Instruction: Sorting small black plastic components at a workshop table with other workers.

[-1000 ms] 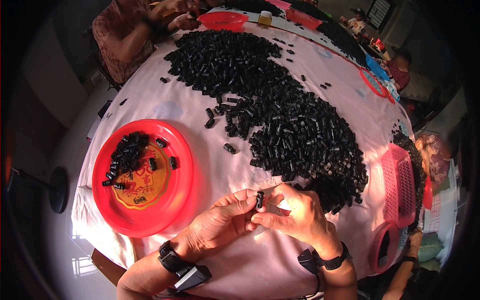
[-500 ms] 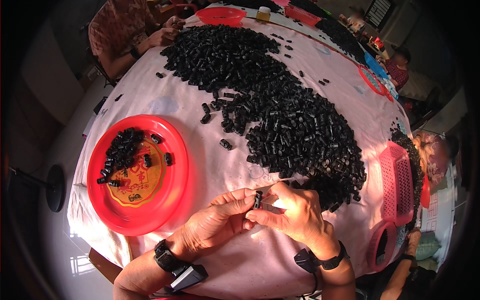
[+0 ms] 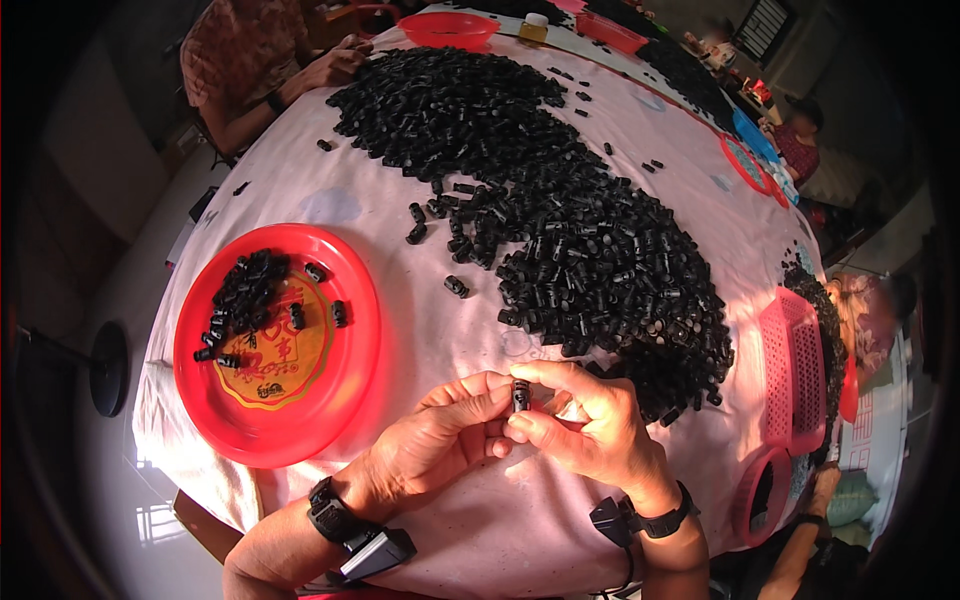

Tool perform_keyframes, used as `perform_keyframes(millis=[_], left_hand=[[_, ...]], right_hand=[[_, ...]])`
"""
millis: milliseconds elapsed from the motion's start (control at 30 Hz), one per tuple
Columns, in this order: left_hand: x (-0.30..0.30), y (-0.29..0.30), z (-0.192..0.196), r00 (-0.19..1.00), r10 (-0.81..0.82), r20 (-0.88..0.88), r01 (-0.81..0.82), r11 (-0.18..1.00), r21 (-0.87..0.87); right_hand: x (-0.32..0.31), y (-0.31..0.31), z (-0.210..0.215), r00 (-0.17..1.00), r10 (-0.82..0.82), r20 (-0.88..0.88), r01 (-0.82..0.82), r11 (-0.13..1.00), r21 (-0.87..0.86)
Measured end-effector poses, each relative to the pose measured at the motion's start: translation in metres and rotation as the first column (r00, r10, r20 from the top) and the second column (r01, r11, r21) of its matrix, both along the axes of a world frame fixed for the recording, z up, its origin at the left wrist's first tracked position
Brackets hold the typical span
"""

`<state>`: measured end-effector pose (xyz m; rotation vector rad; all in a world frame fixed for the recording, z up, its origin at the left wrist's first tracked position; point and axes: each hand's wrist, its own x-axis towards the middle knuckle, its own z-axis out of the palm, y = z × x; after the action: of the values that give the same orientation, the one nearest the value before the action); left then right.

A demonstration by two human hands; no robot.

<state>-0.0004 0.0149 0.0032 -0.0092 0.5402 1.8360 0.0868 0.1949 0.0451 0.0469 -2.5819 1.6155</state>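
My left hand [image 3: 440,440] and my right hand [image 3: 585,425] meet over the near part of the table, fingertips pinched together on one small black plastic cylinder [image 3: 521,394]. Both hands grip this piece, held upright between thumbs and forefingers. Just beyond them lies a large heap of the same small black parts [image 3: 560,210] spread across the pale pink tablecloth [image 3: 380,190]. To the left, a round red plate [image 3: 350,370] holds a cluster of several black parts [image 3: 250,295].
Another person's hands [image 3: 335,65] work at the table's far left edge. A pink slotted basket [image 3: 790,370] stands at the right edge, a red bowl [image 3: 448,28] at the far side. More people sit at the right. Stray black parts [image 3: 455,286] lie near the heap.
Both hands stay together on the black piece, shifting slightly; the fingers have turned it a little. The view has drifted a bit, nothing else moved.
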Motion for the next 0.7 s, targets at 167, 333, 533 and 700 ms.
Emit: perform_keyframes(millis=[167, 333, 533, 700], left_hand=[[0.000, -0.003, -0.008, 1.000, 0.005, -0.019, -0.004, 0.998, 0.060], [0.000, -0.001, -0.007, 0.998, 0.064, -0.004, -0.064, 0.998, 0.024], [-0.001, -0.002, -0.008, 0.999, 0.052, 0.001, -0.052, 0.998, 0.027], [0.000, -0.001, -0.006, 0.998, 0.064, -0.008, -0.064, 0.998, 0.007]], right_hand=[[-0.003, -0.002, 0.011, 0.999, 0.041, 0.017, -0.041, 0.999, 0.016], [-0.004, -0.001, 0.004, 0.997, 0.053, -0.054, -0.051, 0.998, 0.035], [-0.004, 0.000, 0.011, 0.996, 0.086, 0.020, -0.086, 0.996, 0.000], [-0.003, 0.000, 0.005, 0.993, 0.083, -0.088, -0.075, 0.993, 0.093]])
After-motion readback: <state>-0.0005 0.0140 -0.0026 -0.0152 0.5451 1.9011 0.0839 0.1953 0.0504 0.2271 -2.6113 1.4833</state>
